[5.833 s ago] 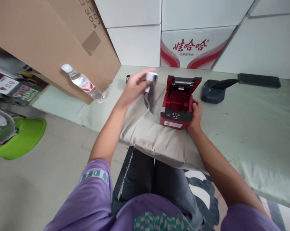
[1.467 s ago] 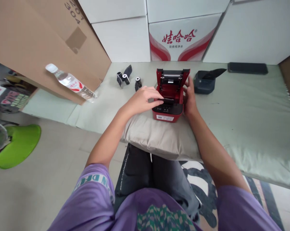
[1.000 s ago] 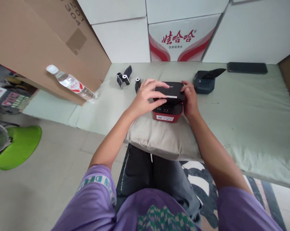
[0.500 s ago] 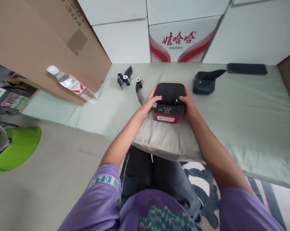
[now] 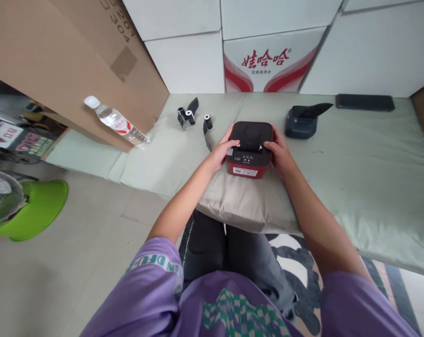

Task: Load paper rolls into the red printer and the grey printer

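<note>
L hand (image 5: 223, 151), R hand (image 5: 281, 150): grip clamped on boxy red/blk plastic printer (image 5: 249, 160), lid (image 5: 251, 133) down, contents hidden, on creased pale-grn cushion (image 5: 345, 182).

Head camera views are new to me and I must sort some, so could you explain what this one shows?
There is no robot here: a camera worn on a person's head looks forward and down. The person's bare left hand and right hand hold a red-and-black device from both sides, its black lid down. On the pale green surface, small rolls and a bottle are to the left; a dark box-shaped device and a flat black object are to the right. White boxes stand behind.
</note>
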{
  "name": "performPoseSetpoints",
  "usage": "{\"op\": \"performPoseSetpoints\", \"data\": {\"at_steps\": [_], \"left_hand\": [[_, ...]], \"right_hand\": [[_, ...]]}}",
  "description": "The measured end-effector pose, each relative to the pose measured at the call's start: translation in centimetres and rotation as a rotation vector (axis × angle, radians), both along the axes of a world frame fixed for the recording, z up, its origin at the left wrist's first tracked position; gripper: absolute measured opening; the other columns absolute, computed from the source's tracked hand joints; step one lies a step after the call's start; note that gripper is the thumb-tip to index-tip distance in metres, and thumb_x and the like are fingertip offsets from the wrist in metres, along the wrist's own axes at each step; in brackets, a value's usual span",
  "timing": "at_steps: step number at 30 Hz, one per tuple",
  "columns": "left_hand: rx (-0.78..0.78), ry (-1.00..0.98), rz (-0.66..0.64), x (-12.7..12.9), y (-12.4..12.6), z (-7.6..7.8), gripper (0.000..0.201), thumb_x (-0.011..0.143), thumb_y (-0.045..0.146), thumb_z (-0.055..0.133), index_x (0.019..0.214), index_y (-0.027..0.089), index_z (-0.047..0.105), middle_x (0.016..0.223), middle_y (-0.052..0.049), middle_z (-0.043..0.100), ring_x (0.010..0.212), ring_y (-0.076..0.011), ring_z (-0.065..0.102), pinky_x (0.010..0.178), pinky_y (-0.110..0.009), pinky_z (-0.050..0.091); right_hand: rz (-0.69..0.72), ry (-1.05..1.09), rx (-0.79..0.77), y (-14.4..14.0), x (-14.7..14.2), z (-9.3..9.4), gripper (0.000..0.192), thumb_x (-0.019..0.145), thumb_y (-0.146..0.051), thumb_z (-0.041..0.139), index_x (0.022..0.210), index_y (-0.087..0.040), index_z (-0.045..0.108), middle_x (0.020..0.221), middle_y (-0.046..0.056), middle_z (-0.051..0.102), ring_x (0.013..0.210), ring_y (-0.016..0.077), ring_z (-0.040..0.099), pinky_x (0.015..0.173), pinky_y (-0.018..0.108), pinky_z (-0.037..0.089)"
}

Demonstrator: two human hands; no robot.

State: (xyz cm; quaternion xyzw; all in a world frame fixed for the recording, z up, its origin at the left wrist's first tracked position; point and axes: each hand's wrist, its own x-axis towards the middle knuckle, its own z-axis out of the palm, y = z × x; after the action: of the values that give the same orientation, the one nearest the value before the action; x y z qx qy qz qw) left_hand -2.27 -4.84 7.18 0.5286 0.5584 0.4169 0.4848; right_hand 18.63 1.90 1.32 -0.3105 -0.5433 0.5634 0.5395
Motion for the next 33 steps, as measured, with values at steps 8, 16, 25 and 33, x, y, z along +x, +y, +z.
{"op": "performPoseSetpoints", "data": {"at_steps": [8, 16, 25, 33], "left_hand": [[-0.027, -0.171, 0.055, 0.6, -0.2, 0.3, 0.069, 0.098, 0.032, 0.056, 0.166, 0.033, 0.047, 0.159, 0.001, 0.069, 0.143, -0.0180, 0.068, 0.120, -0.038, 0.055], [-0.068, -0.822, 0.083, 0.1, -0.9, -2.0, 0.059, 0.093, 0.031, 0.063, 0.151, 0.021, 0.066, 0.140, -0.004, 0.081, 0.144, -0.0257, 0.068, 0.122, -0.038, 0.052], [-0.016, -0.778, 0.051, -0.2, -0.7, -2.7, 0.059, 0.083, 0.030, 0.074, 0.142, 0.023, 0.072, 0.144, -0.004, 0.079, 0.150, -0.0275, 0.063, 0.125, -0.038, 0.049], [0.088, -0.624, 0.160, 0.7, -3.0, -4.1, 0.057, 0.086, 0.049, 0.074, 0.139, 0.027, 0.073, 0.150, -0.003, 0.074, 0.159, -0.0301, 0.054, 0.132, -0.044, 0.042]], "right_hand": [[-0.010, 0.027, 0.026, 0.0, 0.1, -0.4, 0.072, 0.066, -0.052, 0.086, 0.132, -0.031, 0.068, 0.140, 0.003, 0.076, 0.137, 0.0333, 0.067, 0.127, 0.056, 0.050], [-0.011, -0.019, 0.051, -0.2, 0.1, -0.8, 0.076, 0.073, -0.074, 0.079, 0.136, -0.034, 0.065, 0.150, 0.004, 0.070, 0.149, 0.0341, 0.060, 0.131, 0.055, 0.045], [-0.040, -0.044, 0.044, -0.6, 0.3, -0.7, 0.079, 0.071, -0.063, 0.080, 0.141, -0.030, 0.061, 0.155, 0.007, 0.068, 0.151, 0.0351, 0.058, 0.134, 0.057, 0.041], [-0.183, -0.159, -0.066, -2.3, 0.1, -0.8, 0.064, 0.083, -0.060, 0.067, 0.139, -0.030, 0.061, 0.146, 0.008, 0.070, 0.140, 0.0320, 0.066, 0.124, 0.058, 0.052]]}}
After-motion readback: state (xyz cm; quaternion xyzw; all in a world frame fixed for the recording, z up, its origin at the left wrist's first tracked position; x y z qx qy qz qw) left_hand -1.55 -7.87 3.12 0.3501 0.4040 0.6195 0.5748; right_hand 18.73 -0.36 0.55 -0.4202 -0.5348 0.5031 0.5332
